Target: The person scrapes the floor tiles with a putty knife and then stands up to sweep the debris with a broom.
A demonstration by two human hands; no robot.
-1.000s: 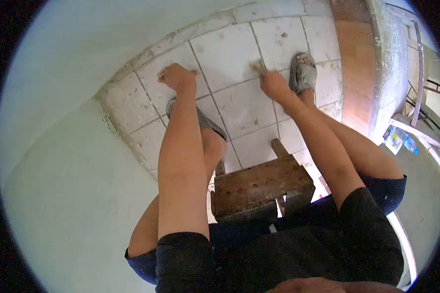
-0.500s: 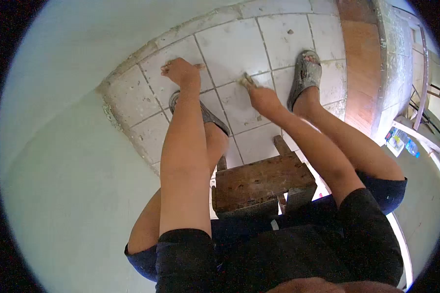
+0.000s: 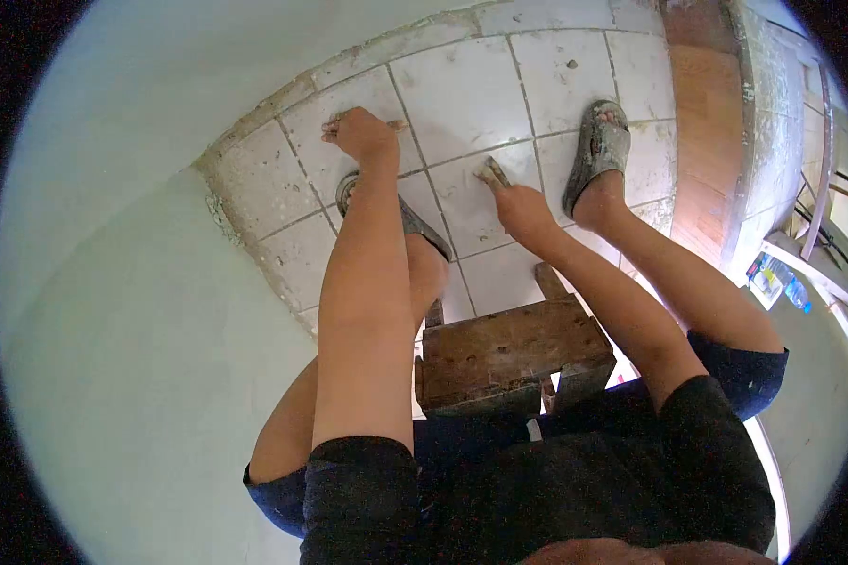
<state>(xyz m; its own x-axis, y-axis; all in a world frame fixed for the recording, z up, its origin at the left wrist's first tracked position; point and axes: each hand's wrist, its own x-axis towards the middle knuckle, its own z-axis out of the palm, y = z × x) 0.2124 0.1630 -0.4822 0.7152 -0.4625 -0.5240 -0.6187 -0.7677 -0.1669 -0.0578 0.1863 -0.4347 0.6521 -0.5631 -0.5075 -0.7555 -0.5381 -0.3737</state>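
Observation:
My left hand (image 3: 365, 137) is low over the white floor tiles (image 3: 462, 89), near the upper left wall edge. Its thumb sticks out to the right and its fingers point left, apart from the thumb, with nothing visible between them. Between my two feet, my right hand (image 3: 526, 209) hangs over the tiles with its fingers closed and pointing up and left. Pale, dusty shapes show at its fingertips; whether they are coated fingers or a small held piece is unclear. Grey sandals (image 3: 594, 155) are on both feet, the left one partly behind my left forearm.
A worn wooden stool (image 3: 509, 348) stands between my legs. Pale green wall (image 3: 151, 348) runs along the left and top. A wood-patterned strip (image 3: 707, 141) borders the tiles at right, with a plastic bottle (image 3: 797, 294) beyond. A small lump (image 3: 572, 64) lies on the upper tiles.
My right hand first swept left from beside the right foot, then came slightly back right and nearer to me. My left hand has stayed over nearly the same tile. The view has shifted slightly.

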